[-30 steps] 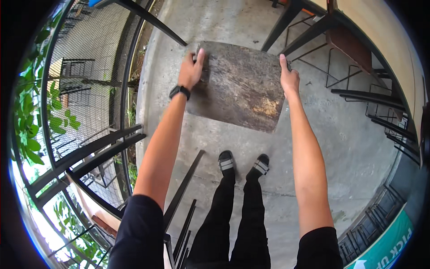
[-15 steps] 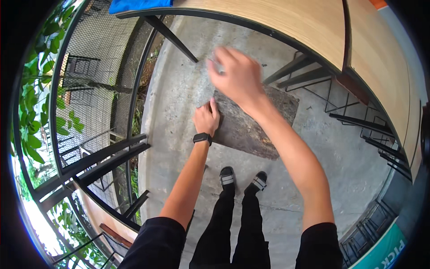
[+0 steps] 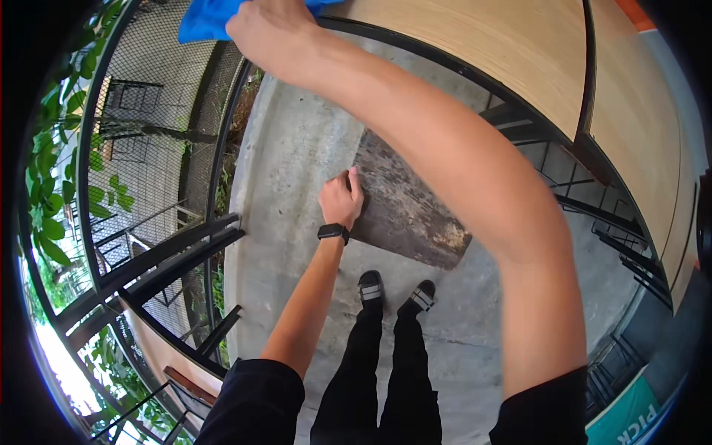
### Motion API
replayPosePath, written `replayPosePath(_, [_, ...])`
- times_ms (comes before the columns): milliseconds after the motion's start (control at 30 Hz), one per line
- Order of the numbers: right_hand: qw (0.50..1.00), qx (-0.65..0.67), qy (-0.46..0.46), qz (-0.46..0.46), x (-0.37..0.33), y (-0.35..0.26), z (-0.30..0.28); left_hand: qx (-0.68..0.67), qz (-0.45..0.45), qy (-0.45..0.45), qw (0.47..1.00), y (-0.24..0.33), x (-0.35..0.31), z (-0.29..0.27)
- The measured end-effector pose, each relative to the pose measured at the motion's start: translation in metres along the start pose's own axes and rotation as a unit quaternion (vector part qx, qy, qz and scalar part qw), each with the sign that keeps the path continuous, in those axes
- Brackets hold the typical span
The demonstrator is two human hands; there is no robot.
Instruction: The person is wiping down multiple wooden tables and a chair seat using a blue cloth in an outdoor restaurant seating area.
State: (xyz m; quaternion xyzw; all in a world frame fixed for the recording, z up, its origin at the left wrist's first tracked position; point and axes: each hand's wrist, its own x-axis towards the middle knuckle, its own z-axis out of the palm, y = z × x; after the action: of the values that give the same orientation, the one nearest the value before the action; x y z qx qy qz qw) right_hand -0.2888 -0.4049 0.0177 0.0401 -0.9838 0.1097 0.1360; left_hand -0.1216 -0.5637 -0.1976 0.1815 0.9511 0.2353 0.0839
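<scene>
A dark, weathered rectangular board (image 3: 400, 204) with a mottled, scuffed face is tilted or held up in front of my feet. My left hand (image 3: 340, 199), a black watch at its wrist, is closed round the board's left edge, thumb up along it. Far off at the upper left, my right hand (image 3: 273, 28) is closed on a blue cloth (image 3: 204, 21) at the end of the wooden table (image 3: 475, 37). The fingertips of the right hand are hidden in part by the cloth and the picture's edge. My right forearm crosses above the board and covers its upper right side.
Black metal table legs (image 3: 512, 119) and stacked frames stand under the tabletop on the right. A mesh fence (image 3: 159, 111) with black posts and green leaves (image 3: 52, 230) runs along the left. My sandalled feet (image 3: 371, 289) stand on the concrete floor (image 3: 289, 193).
My right hand has swung up and left from above the board to the blue cloth, which now looks more bunched and lifted. The left hand keeps its hold on the board.
</scene>
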Motion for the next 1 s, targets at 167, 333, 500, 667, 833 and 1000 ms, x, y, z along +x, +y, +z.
replayPosePath(167, [0.993, 0.063, 0.068, 0.07, -0.16, -0.002, -0.012, -0.029, 0.017, 0.031, 0.999, 0.006, 0.001, -0.001])
replayPosePath(333, [0.964, 0.034, -0.144, 0.22, -0.335, -0.019, 0.052, -0.031, 0.009, 0.016, 0.999, 0.016, 0.0, 0.003])
replayPosePath(500, [0.955, 0.148, -0.076, 0.247, -0.353, -0.029, 0.069, -0.021, 0.008, 0.027, 0.999, 0.002, -0.001, -0.004])
replayPosePath(667, [0.967, 0.161, 0.052, 0.193, -0.308, 0.009, 0.116, -0.082, -0.037, 0.015, 0.996, 0.0, -0.015, -0.003])
replayPosePath(833, [0.969, 0.065, 0.049, 0.235, -0.269, 0.02, 0.147, -0.203, 0.008, 0.072, 0.976, -0.004, -0.015, -0.002])
replayPosePath(1000, [0.979, 0.039, 0.051, 0.195, -0.256, 0.014, 0.159, -0.254, 0.068, 0.144, 0.954, -0.006, -0.018, 0.003])
